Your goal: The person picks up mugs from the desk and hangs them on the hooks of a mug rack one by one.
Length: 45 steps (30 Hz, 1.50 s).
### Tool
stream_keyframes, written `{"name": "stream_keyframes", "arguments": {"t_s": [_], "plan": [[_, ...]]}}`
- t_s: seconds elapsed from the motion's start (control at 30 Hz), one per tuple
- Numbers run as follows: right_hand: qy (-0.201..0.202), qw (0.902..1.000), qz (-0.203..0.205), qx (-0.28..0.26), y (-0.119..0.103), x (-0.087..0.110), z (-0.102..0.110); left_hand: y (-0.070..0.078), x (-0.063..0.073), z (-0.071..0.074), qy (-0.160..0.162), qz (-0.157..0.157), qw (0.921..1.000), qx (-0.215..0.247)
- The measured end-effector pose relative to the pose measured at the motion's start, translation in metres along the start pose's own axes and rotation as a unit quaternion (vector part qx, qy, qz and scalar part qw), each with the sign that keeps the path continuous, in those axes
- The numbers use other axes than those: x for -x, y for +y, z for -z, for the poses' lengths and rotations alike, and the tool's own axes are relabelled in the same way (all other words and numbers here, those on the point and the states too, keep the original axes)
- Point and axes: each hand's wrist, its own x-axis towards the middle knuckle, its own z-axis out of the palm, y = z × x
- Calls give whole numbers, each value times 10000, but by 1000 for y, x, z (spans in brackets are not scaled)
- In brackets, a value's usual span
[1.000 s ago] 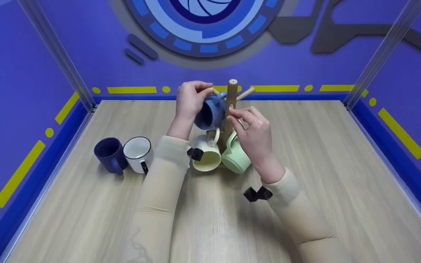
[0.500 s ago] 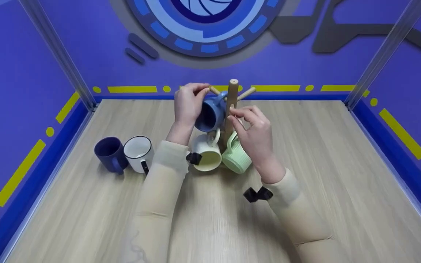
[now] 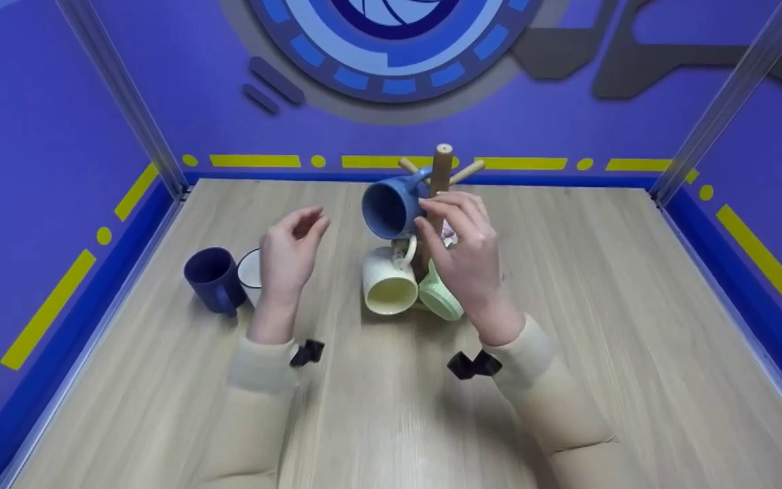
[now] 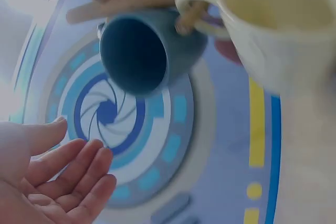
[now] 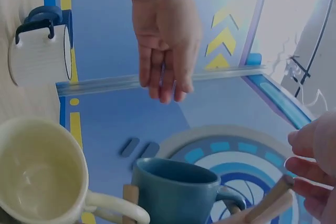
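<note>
A wooden mug tree (image 3: 441,176) stands at the middle back. A blue mug (image 3: 391,207) hangs on its upper left by the handle, with a cream mug (image 3: 391,288) below it. A green mug (image 3: 440,299) hangs lower right, partly covered by the right hand. My right hand (image 3: 466,238) is raised in front of the post, fingers bent, with a gap between thumb and index finger. Nothing shows in that gap. My left hand (image 3: 289,251) is apart from the rack, its fingers relaxed and holding nothing, as the left wrist view also shows.
A dark blue mug (image 3: 204,272) and a white mug (image 3: 248,275) stand on the wooden table (image 3: 364,421) at the left; the left hand hides part of the white one. A small pale pink-white patch (image 3: 449,234) shows behind the right hand. Blue walls surround the table.
My left hand has left the upper left peg beside the blue mug and drawn back to the left. The blue mug stays hanging. My right hand has barely moved.
</note>
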Motion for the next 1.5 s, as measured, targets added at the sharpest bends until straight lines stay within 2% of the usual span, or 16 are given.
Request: {"name": "stream_keyframes", "arguments": {"t_s": [0.13,0.23,0.33,0.43,0.53,0.6,0.73,0.93,1.07,1.23,1.5], "plan": [[-15,9990,410,-181,-6,2,-8,-14,15,25,-50,275,9980,-574],[-82,9968,716,-340,-9,4,-14,-22,24,40,-225,465,9887,-1405],[-195,9942,989,-383,-11,7,-21,-30,33,52,-487,640,9701,-2289],[-353,9915,1202,-351,-12,11,-28,-37,40,60,-854,894,9455,-3014],[-576,9895,1274,-356,-13,16,-37,-46,44,63,-1273,1183,9238,-3411],[-727,9886,1261,-383,-14,20,-43,-54,45,62,-1503,1286,9157,-3499],[-1156,9868,1068,-392,-18,27,-57,-68,47,57,-1720,1379,9126,-3444],[-1936,9798,484,-107,-16,38,-79,-76,51,49,-1544,1315,9185,-3395],[-2413,9704,102,55,-15,47,-94,-77,53,47,-1463,1204,9204,-3420],[-3180,9474,-332,176,-16,54,-112,-77,53,51,-1479,1150,9173,-3514],[-4197,9027,-754,580,-17,59,-133,-72,54,62,-1573,1144,9112,-3631]]}}
